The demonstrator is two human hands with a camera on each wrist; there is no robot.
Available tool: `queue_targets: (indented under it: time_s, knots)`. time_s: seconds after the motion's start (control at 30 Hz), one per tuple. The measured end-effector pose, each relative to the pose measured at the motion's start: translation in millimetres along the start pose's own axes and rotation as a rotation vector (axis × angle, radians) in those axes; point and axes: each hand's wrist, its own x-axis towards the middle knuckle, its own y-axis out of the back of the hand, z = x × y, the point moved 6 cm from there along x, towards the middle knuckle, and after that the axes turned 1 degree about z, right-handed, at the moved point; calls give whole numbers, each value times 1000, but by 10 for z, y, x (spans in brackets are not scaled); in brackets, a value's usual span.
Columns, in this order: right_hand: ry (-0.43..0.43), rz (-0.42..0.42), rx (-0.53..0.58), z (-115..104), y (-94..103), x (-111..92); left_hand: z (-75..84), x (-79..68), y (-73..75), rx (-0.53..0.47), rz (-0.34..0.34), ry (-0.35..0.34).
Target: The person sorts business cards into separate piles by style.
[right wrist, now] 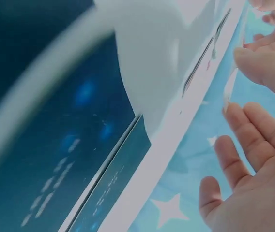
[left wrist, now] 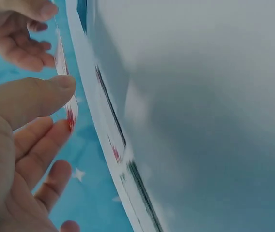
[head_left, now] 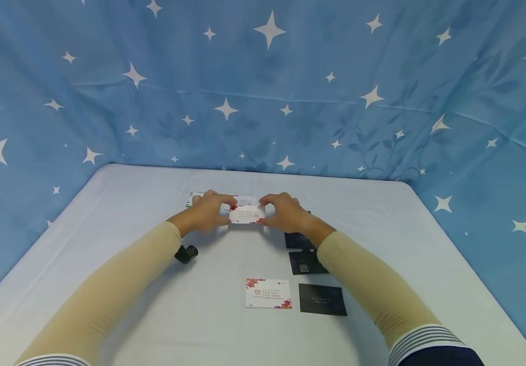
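Both hands hold a white business card (head_left: 246, 215) with red and orange floral corners, raised over the far part of the table. My left hand (head_left: 205, 211) pinches its left end between thumb and fingers. At the right end, my right hand (head_left: 286, 211) pinches it the same way. Seen nearly edge-on in the left wrist view, the card (left wrist: 60, 60) looks slightly bowed. Just behind the held card lies a white card stack (head_left: 246, 200), partly covered by it. Another card stack (head_left: 192, 197) sits beside it, partly behind the left hand.
A white floral card (head_left: 268, 294) lies near the front, beside a black card (head_left: 322, 299). More black cards (head_left: 303, 262) lie under the right forearm, partly hidden. A small black object (head_left: 186, 254) is by the left forearm. A blue star-patterned curtain (head_left: 244, 127) hangs behind the table.
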Motion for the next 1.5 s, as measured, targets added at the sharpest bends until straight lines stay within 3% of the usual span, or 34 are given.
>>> queue_targets:
  time_s: [0.23, 0.5, 0.8, 1.5]
  knots:
    - [-63, 0, 39, 53, -55, 320, -199, 282, 42, -10, -45, 63]
    - [-121, -13, 55, 79, -151, 538, -337, 441, 28, 2, -55, 92]
    - [-192, -15, 19, 103, -201, 582, -379, 478, -7, 32, -77, 133]
    - [-202, -28, 68, 139, -273, 642, -380, 526, -34, 34, -96, 166]
